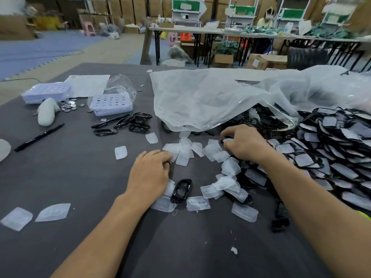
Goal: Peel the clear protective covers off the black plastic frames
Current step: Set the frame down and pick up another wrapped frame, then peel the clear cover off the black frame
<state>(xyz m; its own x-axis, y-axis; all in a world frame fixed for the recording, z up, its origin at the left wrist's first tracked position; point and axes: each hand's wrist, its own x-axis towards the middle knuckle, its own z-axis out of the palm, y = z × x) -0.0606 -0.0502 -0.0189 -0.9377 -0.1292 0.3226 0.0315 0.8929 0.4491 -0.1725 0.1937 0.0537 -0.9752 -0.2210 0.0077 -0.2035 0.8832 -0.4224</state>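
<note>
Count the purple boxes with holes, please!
2. One purple box sits far left by the paper sheet; the other lies to its right against a clear bag. More may hide under the plastic sheet.

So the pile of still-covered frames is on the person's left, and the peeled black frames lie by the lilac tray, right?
No: in the head view the pile of still-covered frames is on the person's right. The peeled black frames do lie by the lilac tray.
</note>
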